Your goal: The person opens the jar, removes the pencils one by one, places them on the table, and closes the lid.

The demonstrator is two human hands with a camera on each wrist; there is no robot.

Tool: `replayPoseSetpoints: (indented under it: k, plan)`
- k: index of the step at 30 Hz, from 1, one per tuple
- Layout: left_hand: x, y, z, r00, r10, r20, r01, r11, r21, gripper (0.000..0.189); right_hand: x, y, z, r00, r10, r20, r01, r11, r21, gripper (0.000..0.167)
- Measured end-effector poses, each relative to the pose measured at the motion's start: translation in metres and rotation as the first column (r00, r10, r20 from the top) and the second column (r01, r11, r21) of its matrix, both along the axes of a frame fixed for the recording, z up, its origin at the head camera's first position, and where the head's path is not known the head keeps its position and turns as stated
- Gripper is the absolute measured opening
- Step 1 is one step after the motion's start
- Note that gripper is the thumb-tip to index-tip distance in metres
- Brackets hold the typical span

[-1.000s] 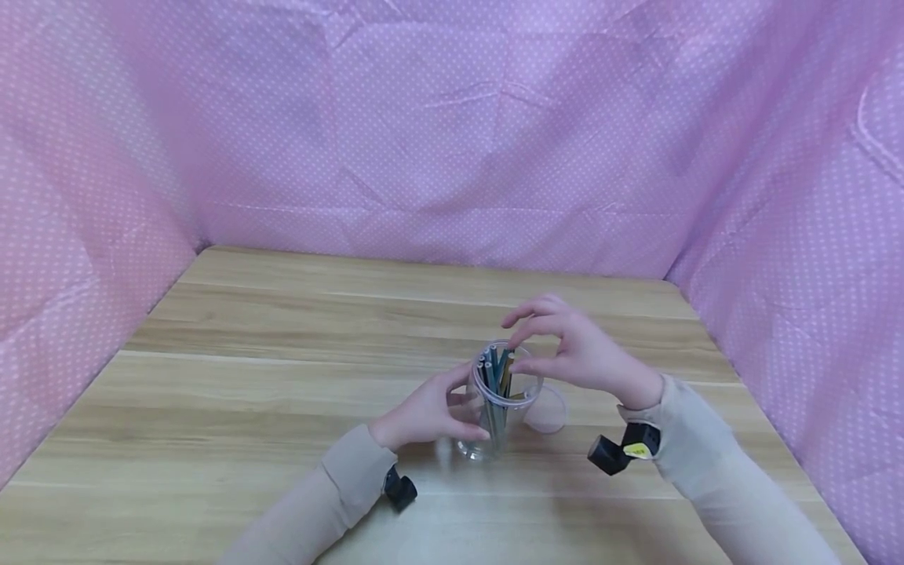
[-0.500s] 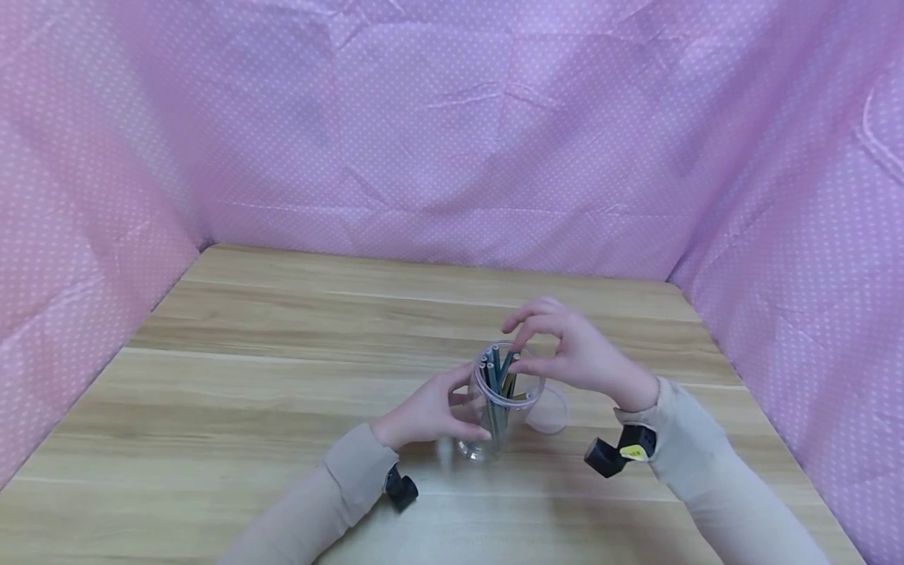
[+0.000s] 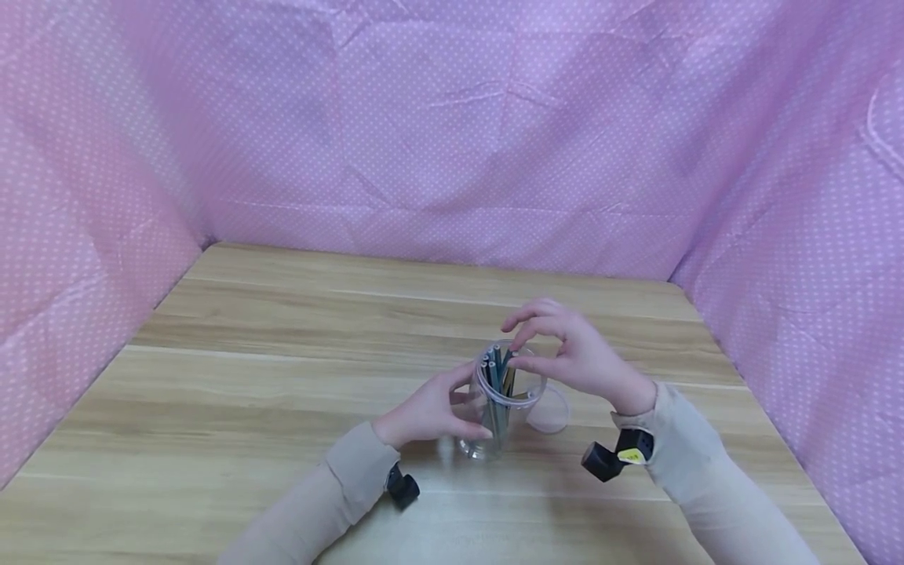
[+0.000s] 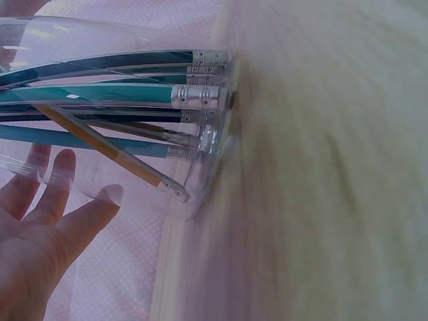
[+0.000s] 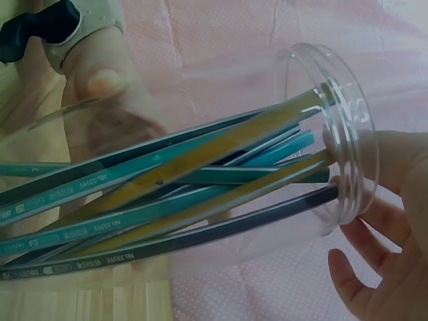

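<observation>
A clear jar (image 3: 520, 402) stands upright on the table with several pencils (image 3: 493, 384) in it, teal, dark and yellow. Their metal eraser ends (image 4: 195, 97) point down at the jar's base in the left wrist view. My left hand (image 3: 427, 410) grips the jar's side, thumb in front and fingers round the back. My right hand (image 3: 565, 345) is at the jar's mouth, thumb and index finger pinching the top of a pencil just inside the rim. In the right wrist view, these fingers reach over the threaded rim (image 5: 354, 120) to a yellow pencil's end (image 5: 314, 162).
A clear round lid (image 3: 549, 410) lies on the wooden table (image 3: 282, 392), just right of the jar. Pink dotted cloth (image 3: 452, 141) hangs behind the table and along both sides. A small black camera (image 3: 613, 459) sits on the right wrist.
My right forearm has shifted slightly left, while the fingers stay at the pencil tops. The left hand keeps its hold on the jar, which stays in place.
</observation>
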State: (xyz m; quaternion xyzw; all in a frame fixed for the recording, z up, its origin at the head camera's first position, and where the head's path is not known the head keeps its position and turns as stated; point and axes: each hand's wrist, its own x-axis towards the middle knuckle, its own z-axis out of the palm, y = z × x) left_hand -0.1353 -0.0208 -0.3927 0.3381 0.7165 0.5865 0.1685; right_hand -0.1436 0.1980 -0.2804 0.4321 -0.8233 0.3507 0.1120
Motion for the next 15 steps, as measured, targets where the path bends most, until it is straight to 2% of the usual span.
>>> replayPoseSetpoints:
  k: [5, 10, 13, 15]
  plan:
    - [0.001, 0.0, 0.0, 1.0, 0.006, 0.017, -0.006, 1.0, -0.004, 0.096, 0.001, -0.001, -0.002, 0.999, 0.036, -0.025, -0.038, 0.995, -0.092, 0.023]
    - [0.0, 0.0, -0.002, 1.0, 0.006, 0.014, -0.006, 1.0, -0.004, 0.096, 0.002, -0.006, -0.004, 0.996, 0.01, -0.088, -0.025, 0.985, -0.174, 0.017]
    - [-0.001, 0.0, -0.003, 1.0, 0.009, 0.018, -0.009, 1.0, -0.005, 0.096, 0.001, -0.008, -0.006, 0.991, -0.006, -0.131, -0.026, 0.97, -0.242, 0.01]
    - [-0.001, 0.001, -0.003, 1.0, 0.01, 0.022, -0.01, 1.0, -0.008, 0.097, -0.001, -0.01, -0.007, 0.991, -0.008, -0.13, -0.033, 0.952, -0.306, 0.009]
